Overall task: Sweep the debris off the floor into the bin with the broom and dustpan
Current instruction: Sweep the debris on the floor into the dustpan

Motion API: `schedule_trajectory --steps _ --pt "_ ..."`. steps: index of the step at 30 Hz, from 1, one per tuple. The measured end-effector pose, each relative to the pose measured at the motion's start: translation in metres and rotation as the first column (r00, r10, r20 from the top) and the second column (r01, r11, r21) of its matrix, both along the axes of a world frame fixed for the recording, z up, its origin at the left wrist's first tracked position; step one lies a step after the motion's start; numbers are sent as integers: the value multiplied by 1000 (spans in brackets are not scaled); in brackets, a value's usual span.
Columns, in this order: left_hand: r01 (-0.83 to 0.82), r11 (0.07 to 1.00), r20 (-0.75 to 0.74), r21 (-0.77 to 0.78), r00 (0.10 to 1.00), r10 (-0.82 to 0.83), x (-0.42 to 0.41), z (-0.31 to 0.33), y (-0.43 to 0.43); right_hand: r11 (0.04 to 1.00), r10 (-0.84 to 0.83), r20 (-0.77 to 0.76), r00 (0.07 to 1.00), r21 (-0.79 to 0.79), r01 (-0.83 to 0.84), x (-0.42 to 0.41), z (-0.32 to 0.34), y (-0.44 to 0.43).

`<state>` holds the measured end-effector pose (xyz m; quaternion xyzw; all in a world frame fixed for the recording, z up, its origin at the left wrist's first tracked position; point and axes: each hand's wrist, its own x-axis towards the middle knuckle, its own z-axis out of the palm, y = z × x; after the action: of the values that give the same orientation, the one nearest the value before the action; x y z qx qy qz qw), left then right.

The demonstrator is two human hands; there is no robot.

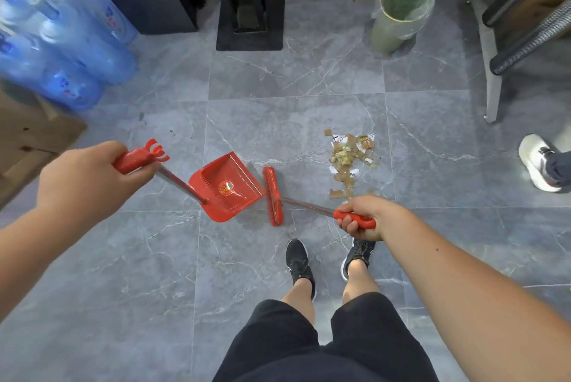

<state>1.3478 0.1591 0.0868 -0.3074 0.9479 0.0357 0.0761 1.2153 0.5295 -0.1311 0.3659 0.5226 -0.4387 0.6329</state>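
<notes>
My left hand [86, 177] grips the red handle of a long-handled red dustpan [227, 187], whose pan rests on the grey tile floor. My right hand [361, 216] grips the red handle of a red broom [273, 196]. The broom's head lies just right of the pan, almost touching it. A pile of brown and white paper scraps [349, 159] lies on the floor to the right of the broom head, apart from it. A green bin [398, 17] lined with a clear bag stands at the back right near the wall.
Several blue water jugs [61, 42] stand at the left above a cardboard box [27, 140]. A black stand base [250, 23] sits at the back centre. A chair frame [494, 72] and another person's white shoe [537, 162] are at the right. My own feet [327, 261] are below the broom.
</notes>
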Motion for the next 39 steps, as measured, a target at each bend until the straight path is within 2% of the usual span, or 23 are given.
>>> schedule_trajectory --steps 11,20,27,32,39 --pt "101 991 21 82 994 -103 -7 -23 7 989 -7 -110 994 149 24 -5 24 26" --pt "267 954 -61 135 963 -261 -44 -26 38 943 132 -222 966 329 -53 15 50 97" --pt "403 900 -98 168 915 -391 -77 -23 86 951 10 -252 968 302 69 23 79 112" --pt "513 850 -125 123 857 -499 -101 -21 117 942 -95 -309 946 279 185 39 104 138" --pt "617 781 -167 97 784 -598 -128 -12 172 862 -348 -403 846 218 458 62 124 164"
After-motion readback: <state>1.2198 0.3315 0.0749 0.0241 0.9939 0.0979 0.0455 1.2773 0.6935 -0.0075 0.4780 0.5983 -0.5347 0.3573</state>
